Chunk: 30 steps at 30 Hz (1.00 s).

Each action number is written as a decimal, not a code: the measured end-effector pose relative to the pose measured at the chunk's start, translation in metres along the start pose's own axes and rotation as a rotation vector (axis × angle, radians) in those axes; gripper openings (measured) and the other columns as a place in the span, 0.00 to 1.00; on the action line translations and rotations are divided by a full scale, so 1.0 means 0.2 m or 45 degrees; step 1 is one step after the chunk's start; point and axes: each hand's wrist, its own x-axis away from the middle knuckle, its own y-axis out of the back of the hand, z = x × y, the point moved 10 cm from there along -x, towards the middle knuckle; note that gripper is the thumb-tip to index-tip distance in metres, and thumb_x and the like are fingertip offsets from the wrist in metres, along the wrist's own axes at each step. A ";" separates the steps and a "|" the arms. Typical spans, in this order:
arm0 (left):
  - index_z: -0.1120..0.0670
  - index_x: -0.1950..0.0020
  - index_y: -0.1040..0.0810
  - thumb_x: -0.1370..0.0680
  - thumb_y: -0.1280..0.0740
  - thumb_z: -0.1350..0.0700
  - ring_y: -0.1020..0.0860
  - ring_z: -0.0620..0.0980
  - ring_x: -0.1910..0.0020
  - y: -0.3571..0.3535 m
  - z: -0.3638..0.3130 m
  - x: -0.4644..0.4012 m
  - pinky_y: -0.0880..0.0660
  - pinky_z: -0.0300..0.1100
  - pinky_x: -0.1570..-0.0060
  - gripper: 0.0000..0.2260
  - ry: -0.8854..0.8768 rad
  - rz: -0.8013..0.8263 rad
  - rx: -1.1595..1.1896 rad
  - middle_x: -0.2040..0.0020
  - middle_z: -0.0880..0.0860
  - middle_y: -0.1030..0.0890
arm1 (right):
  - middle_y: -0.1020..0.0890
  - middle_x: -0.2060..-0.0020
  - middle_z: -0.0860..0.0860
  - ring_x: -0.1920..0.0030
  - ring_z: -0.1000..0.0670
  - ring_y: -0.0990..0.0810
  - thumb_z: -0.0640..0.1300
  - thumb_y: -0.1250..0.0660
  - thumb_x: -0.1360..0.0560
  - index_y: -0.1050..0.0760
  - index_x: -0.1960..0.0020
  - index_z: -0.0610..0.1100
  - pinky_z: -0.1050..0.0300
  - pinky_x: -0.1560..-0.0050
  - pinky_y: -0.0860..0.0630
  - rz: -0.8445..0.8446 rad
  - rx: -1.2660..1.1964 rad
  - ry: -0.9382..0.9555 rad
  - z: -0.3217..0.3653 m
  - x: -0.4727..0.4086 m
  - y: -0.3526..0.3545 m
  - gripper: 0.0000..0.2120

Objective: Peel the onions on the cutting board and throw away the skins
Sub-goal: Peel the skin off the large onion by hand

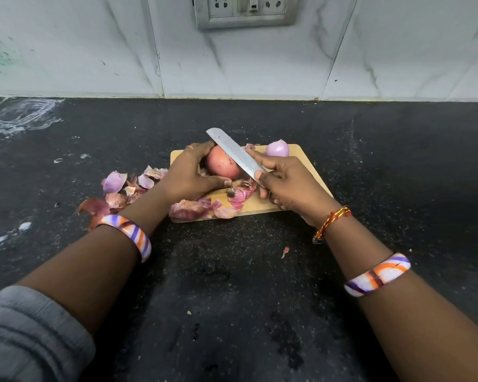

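Observation:
A small wooden cutting board (pixel 301 164) lies on the black counter. My left hand (pixel 189 172) grips a red onion (pixel 220 165) with its skin on, near the board's left end. My right hand (pixel 287 186) holds a knife (pixel 235 153), its blade laid across the onion's right side and pointing away to the left. A peeled pale purple onion (pixel 278 148) sits at the board's far edge. Loose onion skins (pixel 202 209) lie on the board's near edge, and more skins (pixel 116 186) are scattered on the counter to the left.
The black counter (pixel 232 271) runs to a white marble-tiled wall with a socket plate (pixel 244 9). White smears (pixel 20 117) mark the counter at the far left. A small skin scrap (pixel 285 251) lies near my right wrist.

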 end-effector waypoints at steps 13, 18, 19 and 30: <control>0.60 0.34 0.30 0.35 0.24 0.63 0.27 0.54 0.39 -0.03 0.08 -0.01 0.30 0.48 0.36 0.31 0.082 0.094 0.182 0.39 0.58 0.25 | 0.29 0.76 0.52 0.82 0.60 0.34 0.38 0.42 0.20 0.32 0.30 0.50 0.70 0.80 0.39 0.030 0.051 -0.037 0.03 -0.01 -0.04 0.20; 0.60 0.36 0.29 0.35 0.24 0.65 0.26 0.54 0.40 -0.03 0.11 -0.01 0.29 0.50 0.37 0.29 0.101 0.123 0.246 0.40 0.58 0.24 | 0.30 0.76 0.50 0.82 0.59 0.37 0.37 0.41 0.20 0.33 0.30 0.51 0.67 0.82 0.39 0.064 -0.148 -0.121 0.01 0.00 -0.09 0.21; 0.60 0.36 0.29 0.35 0.24 0.65 0.26 0.54 0.40 -0.02 0.11 -0.01 0.29 0.51 0.37 0.29 0.107 0.125 0.261 0.40 0.58 0.24 | 0.30 0.76 0.50 0.82 0.58 0.37 0.37 0.41 0.20 0.33 0.30 0.51 0.66 0.82 0.39 0.070 -0.180 -0.130 0.01 0.00 -0.10 0.21; 0.59 0.34 0.30 0.35 0.24 0.64 0.25 0.46 0.44 -0.02 0.08 -0.01 0.28 0.26 0.50 0.32 0.085 0.079 0.289 0.43 0.52 0.24 | 0.28 0.76 0.51 0.82 0.59 0.37 0.36 0.41 0.20 0.33 0.29 0.49 0.68 0.82 0.39 -0.014 -0.282 -0.092 0.02 0.02 -0.03 0.21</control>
